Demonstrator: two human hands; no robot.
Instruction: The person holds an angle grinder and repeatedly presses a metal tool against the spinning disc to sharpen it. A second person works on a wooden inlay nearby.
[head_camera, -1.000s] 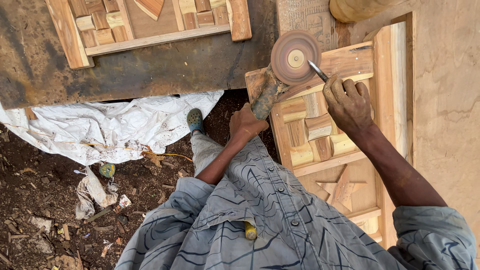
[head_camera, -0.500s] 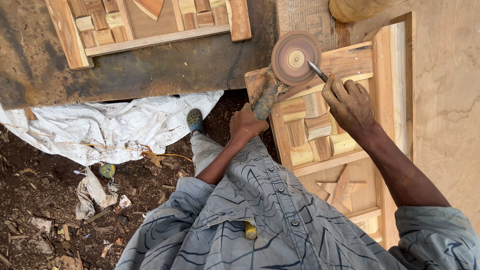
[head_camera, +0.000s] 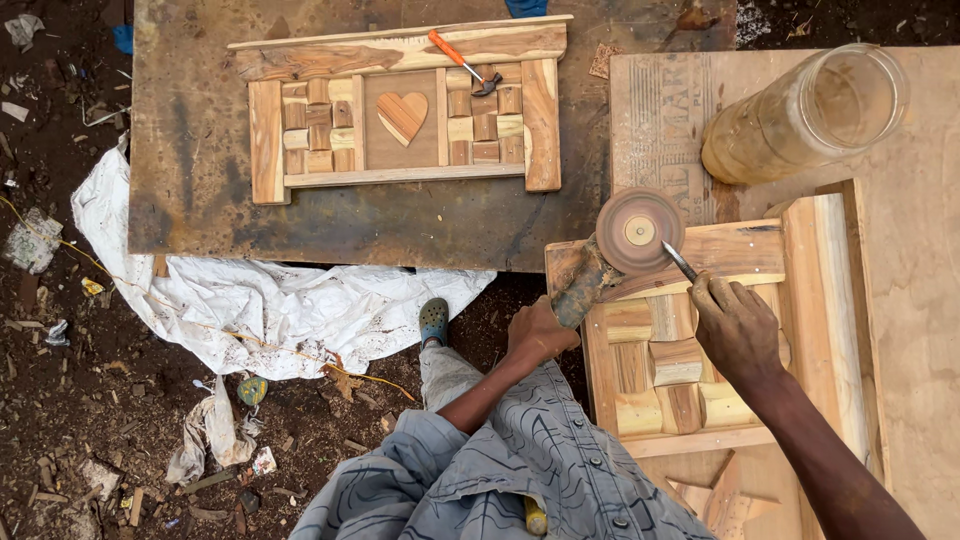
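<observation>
My left hand (head_camera: 540, 335) grips the dusty body of an angle grinder (head_camera: 585, 285), whose round sanding disc (head_camera: 638, 230) faces up. My right hand (head_camera: 735, 325) holds a thin metal tool (head_camera: 680, 262) with its tip pointing at the disc's hub, just right of it. Both hands are over a wooden panel (head_camera: 700, 330) made of small blocks inside a frame, which lies on a plywood sheet (head_camera: 920, 300).
A second block panel with a heart (head_camera: 400, 115) lies on a dark board, with an orange-handled tool (head_camera: 460, 58) on top. A glass jar (head_camera: 800, 115) lies at upper right. White cloth (head_camera: 270, 300) and scraps cover the dirt floor; my foot in a clog (head_camera: 434, 320) stands beside it.
The view has tilted up, so the heart panel and the jar show in full. My hands, the grinder and the thin tool keep nearly the same positions relative to each other.
</observation>
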